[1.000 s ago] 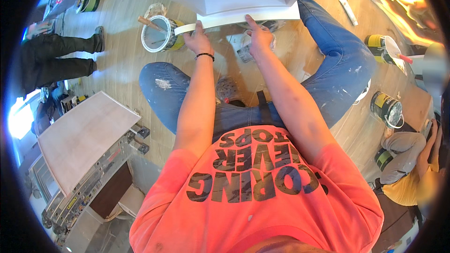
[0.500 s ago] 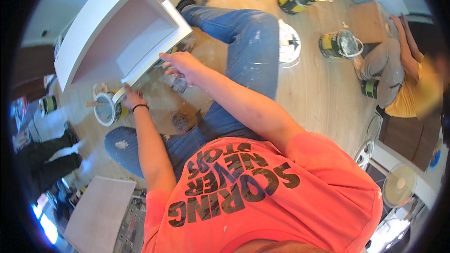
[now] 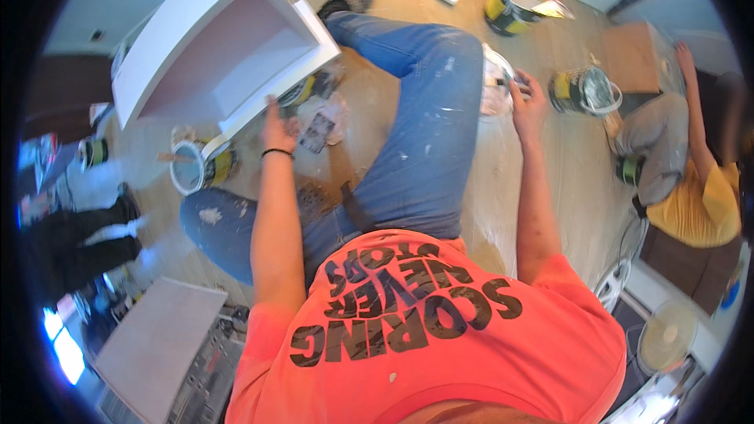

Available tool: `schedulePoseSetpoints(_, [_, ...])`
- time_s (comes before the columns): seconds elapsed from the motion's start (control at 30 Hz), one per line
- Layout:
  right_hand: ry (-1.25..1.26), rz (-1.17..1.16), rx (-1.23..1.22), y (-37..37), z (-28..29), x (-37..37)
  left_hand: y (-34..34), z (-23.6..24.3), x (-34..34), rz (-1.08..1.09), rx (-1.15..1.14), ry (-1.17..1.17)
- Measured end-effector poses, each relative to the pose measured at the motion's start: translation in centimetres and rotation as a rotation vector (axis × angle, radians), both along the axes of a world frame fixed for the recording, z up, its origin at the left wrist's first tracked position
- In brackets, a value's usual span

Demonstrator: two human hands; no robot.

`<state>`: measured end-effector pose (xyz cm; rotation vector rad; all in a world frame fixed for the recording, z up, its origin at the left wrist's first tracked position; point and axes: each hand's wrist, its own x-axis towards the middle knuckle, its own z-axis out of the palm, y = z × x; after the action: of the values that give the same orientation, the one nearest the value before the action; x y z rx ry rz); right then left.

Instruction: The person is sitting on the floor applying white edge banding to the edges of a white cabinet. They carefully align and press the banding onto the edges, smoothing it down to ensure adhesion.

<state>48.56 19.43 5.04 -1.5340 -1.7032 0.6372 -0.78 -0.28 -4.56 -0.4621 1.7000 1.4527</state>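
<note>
I sit on the wooden floor in blue paint-flecked jeans and an orange shirt. My left hand [image 3: 276, 129] grips the lower front edge of a white open-fronted cabinet [image 3: 196, 23] that lies tilted at the upper left. My right hand [image 3: 528, 102] has reached out to the right of my knee, its fingers at the rim of a white tub [image 3: 493, 71] and a small dark item. Whether that hand grips anything is unclear.
A white paint bucket with a brush [image 3: 192, 169] stands below the cabinet. Two yellow-and-black cans [image 3: 514, 4] [image 3: 585, 90] stand at the upper right. A person in yellow [image 3: 695, 196] sits at the right, black-trousered legs [image 3: 78, 235] are at the left, and a white board [image 3: 157, 338] lies at the lower left.
My right hand has let go of the cabinet edge and swung right to the white tub beside my knee. My left hand stays on the cabinet. My view has turned right.
</note>
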Motion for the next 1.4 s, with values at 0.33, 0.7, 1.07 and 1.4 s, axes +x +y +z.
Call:
schedulePoseSetpoints(0.33, [-0.600, 0.477, 0.132, 3.2, -2.3, 0.8, -2.7, 4.6, 5.8, -0.304, -0.051, 0.130])
schedulePoseSetpoints(0.7, [0.232, 0.242, 0.031, 4.3, 9.4, -5.3, -4.4, 14.9, 9.6, -0.548, 0.030, 0.954])
schedulePoseSetpoints(1.07, [-0.050, 1.269, 0.463, -8.6, 24.4, -24.2, -5.6, 29.9, 14.3, -0.586, 0.352, 1.341])
schedulePoseSetpoints(1.4, [0.002, 1.358, 0.455, -12.0, 25.7, -28.4, -9.7, 31.0, 12.9, -0.205, 0.353, 1.432])
